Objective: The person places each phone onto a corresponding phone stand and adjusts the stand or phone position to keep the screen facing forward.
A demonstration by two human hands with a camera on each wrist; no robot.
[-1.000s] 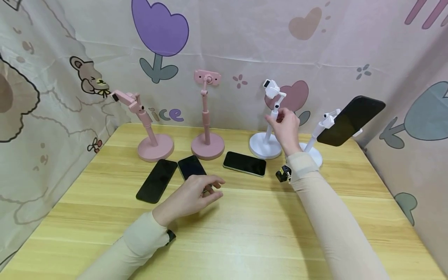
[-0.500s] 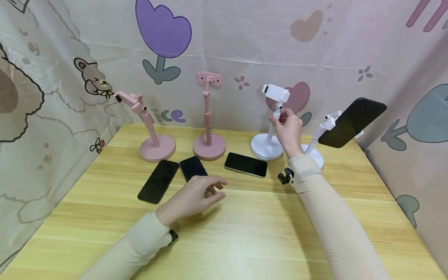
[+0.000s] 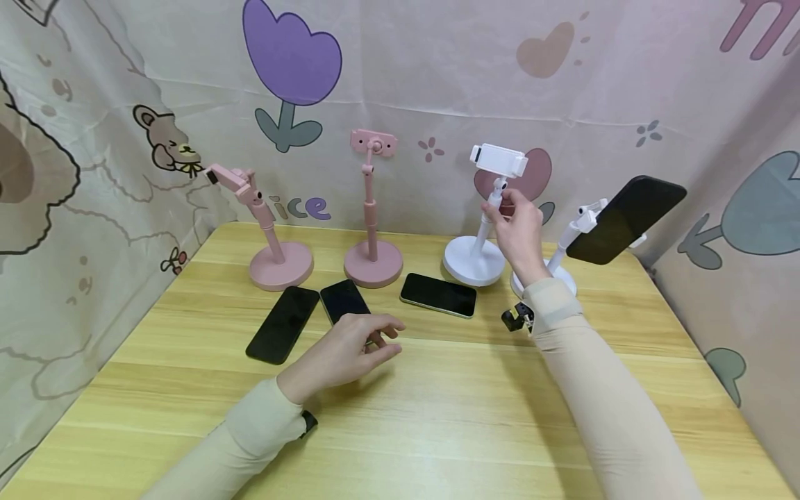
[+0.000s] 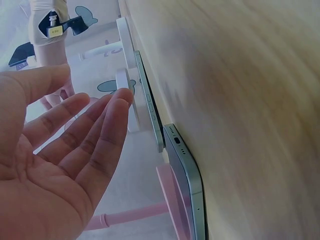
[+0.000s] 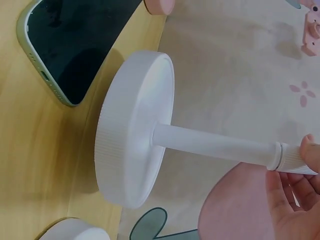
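With thumb and fingers, my right hand [image 3: 519, 226] grips the upper stem of a white phone stand [image 3: 475, 261]. The stand's clamp head above the hand holds no phone and shows its flat front. In the right wrist view the stand's round base [image 5: 135, 135] and slim stem are seen from the side, with the fingers [image 5: 295, 195] at the ribbed collar. My left hand [image 3: 344, 351] is held over the table with its fingers loosely bent and nothing in them. It partly hides a phone [image 3: 344, 298] lying behind it. Another phone [image 3: 439, 295] lies in front of the white stand.
Two pink phone stands [image 3: 373, 264] [image 3: 281, 266] stand at the back left. A black phone [image 3: 283, 325] lies before the leftmost one. At right, a second white stand [image 3: 565, 239] carries a tilted dark phone [image 3: 627, 221]. A printed cloth [image 3: 406, 69] hangs behind the table [image 3: 431, 417].
The white stand's clamp head has swung round from side-on to face forward. My right hand stays on the stem, shifting slightly. My left hand has hardly moved.
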